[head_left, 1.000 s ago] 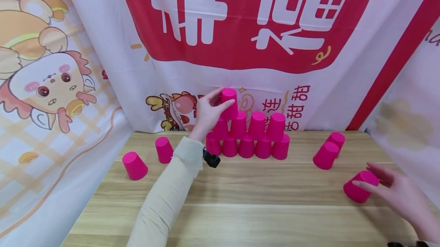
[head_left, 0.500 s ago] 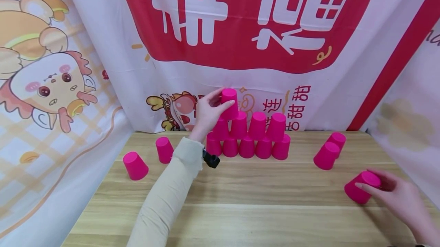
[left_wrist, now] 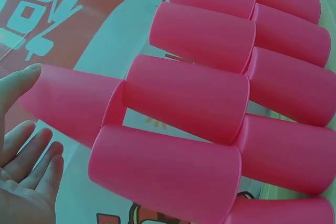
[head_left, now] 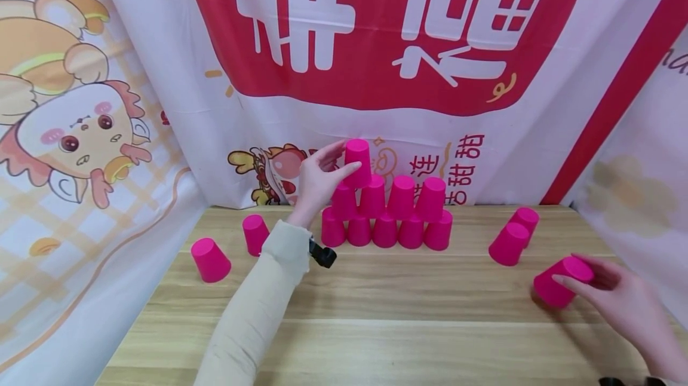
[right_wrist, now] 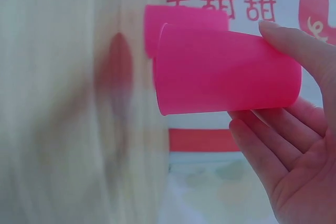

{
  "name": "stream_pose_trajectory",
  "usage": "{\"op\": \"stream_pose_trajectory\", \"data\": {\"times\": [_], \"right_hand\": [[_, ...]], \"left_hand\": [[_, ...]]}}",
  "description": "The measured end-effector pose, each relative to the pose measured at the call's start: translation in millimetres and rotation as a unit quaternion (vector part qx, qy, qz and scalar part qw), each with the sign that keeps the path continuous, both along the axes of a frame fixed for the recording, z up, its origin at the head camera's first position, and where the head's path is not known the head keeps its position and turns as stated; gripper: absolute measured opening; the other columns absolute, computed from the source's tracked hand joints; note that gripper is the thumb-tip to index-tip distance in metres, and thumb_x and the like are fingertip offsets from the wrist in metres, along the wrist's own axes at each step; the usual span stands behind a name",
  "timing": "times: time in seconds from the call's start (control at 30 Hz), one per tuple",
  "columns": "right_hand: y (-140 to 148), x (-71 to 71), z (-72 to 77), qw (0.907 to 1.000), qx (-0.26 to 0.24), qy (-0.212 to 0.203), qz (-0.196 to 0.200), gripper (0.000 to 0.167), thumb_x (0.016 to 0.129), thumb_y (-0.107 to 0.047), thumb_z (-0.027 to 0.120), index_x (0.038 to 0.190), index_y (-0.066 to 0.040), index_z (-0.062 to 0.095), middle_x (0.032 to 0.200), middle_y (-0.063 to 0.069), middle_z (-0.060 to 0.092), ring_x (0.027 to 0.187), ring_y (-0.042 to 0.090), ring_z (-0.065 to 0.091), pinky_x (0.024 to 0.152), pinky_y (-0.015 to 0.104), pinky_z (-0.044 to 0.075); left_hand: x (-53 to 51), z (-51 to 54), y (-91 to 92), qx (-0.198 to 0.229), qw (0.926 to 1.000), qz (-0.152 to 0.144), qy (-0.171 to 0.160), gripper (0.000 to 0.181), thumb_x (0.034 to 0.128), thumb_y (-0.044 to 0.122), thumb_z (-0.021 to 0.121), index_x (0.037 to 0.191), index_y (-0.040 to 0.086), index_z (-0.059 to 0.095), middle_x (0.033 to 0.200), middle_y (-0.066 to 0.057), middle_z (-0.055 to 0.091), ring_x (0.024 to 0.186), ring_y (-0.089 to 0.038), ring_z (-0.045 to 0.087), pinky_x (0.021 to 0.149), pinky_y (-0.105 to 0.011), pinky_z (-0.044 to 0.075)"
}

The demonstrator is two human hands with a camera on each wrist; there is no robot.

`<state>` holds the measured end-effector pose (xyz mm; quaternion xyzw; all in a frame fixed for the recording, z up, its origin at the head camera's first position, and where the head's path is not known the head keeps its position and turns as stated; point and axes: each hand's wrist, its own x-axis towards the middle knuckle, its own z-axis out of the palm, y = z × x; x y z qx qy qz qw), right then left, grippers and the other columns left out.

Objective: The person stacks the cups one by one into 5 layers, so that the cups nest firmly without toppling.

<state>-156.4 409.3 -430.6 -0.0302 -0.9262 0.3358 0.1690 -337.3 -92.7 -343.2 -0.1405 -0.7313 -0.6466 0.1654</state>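
Note:
An upside-down pink cup [head_left: 357, 164] [left_wrist: 68, 100] stands on the left end of the stack's upper row. My left hand [head_left: 318, 181] [left_wrist: 26, 161] is beside it with fingers spread; the thumb tip overlaps the cup's narrow end, while the other fingers lie apart from it. Beneath are two rows of upside-down cups [head_left: 384, 230] [left_wrist: 184, 98]. At the right, my right hand [head_left: 626, 302] [right_wrist: 299, 135] grips another pink cup [head_left: 556, 285] [right_wrist: 226, 72] between thumb and fingers, tilted and raised off the wood, its shadow below.
Two upside-down pink cups [head_left: 211, 260] [head_left: 255, 235] stand on the left of the wooden table [head_left: 408, 347]. Two more [head_left: 508, 244] [head_left: 525, 221] stand close together on the right, beyond my right hand. A printed cloth [head_left: 376, 117] hangs behind the stack.
My left hand has loosened around the top cup and shifted slightly left; that cup stays on the stack. My right hand has lifted its cup off the table.

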Motion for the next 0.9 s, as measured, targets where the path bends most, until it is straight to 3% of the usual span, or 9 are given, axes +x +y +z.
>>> {"op": "stream_pose_trajectory", "data": {"times": [0.07,0.23,0.37,0.43,0.67,0.9], "right_hand": [[-5.6,-0.8,5.0,1.0000,0.005,0.008,-0.002,0.066,0.081,-0.038,0.089,0.129,0.001,0.066,0.095,-0.017,0.066,0.078,-0.019,0.056,0.062,0.007,0.046],[-19.6,-3.0,15.5,0.9995,0.004,0.030,0.008,0.061,0.079,-0.034,0.091,0.127,-0.002,0.069,0.098,-0.004,0.072,0.078,-0.017,0.058,0.062,0.007,0.047],[-30.7,-5.3,24.0,0.9991,0.004,0.042,0.011,0.062,0.078,-0.033,0.092,0.127,-0.003,0.069,0.098,-0.008,0.071,0.079,-0.019,0.056,0.062,0.007,0.047],[-37.3,-6.4,28.3,0.9990,0.002,0.044,0.011,0.063,0.077,-0.034,0.092,0.128,-0.004,0.069,0.099,-0.007,0.071,0.081,-0.021,0.055,0.062,0.007,0.048],[-63.7,-12.7,36.9,0.9982,0.008,0.055,0.024,0.066,0.076,-0.037,0.092,0.128,-0.004,0.069,0.111,0.020,0.072,0.083,-0.024,0.052,0.062,0.007,0.048],[-80.8,-20.3,40.0,0.9972,-0.002,0.061,0.042,0.067,0.077,-0.035,0.092,0.130,-0.003,0.068,0.113,0.022,0.071,0.085,-0.023,0.051,0.064,0.006,0.048]], "left_hand": [[2.6,-1.5,-4.9,0.001,1.0000,0.001,0.000,0.058,0.0866,0.030,0.085,0.140,0.017,0.064,0.133,0.002,0.065,0.124,-0.023,0.060,0.103,-0.041,0.049],[8.9,-6.9,-19.3,-0.002,0.9999,0.010,0.004,0.059,0.0866,0.032,0.084,0.139,0.016,0.063,0.136,-0.004,0.064,0.127,-0.025,0.058,0.106,-0.041,0.046],[18.4,-13.9,-30.9,0.002,0.9996,0.029,0.003,0.063,0.0830,0.041,0.086,0.138,0.019,0.065,0.136,-0.004,0.064,0.126,-0.021,0.059,0.105,-0.035,0.047],[24.0,-19.5,-37.3,0.005,0.9993,0.037,-0.002,0.065,0.0821,0.041,0.086,0.139,0.018,0.064,0.136,-0.004,0.064,0.127,-0.022,0.059,0.105,-0.035,0.047],[45.6,-44.5,-66.6,-0.014,0.9971,0.071,-0.025,0.067,0.0807,0.045,0.086,0.139,0.018,0.065,0.134,0.001,0.065,0.125,-0.016,0.058,0.104,-0.040,0.048],[66.2,-63.1,-94.3,-0.040,0.9932,0.107,-0.023,0.064,0.0825,0.041,0.086,0.138,0.018,0.065,0.137,-0.003,0.064,0.130,-0.016,0.054,0.113,-0.039,0.038]]}}
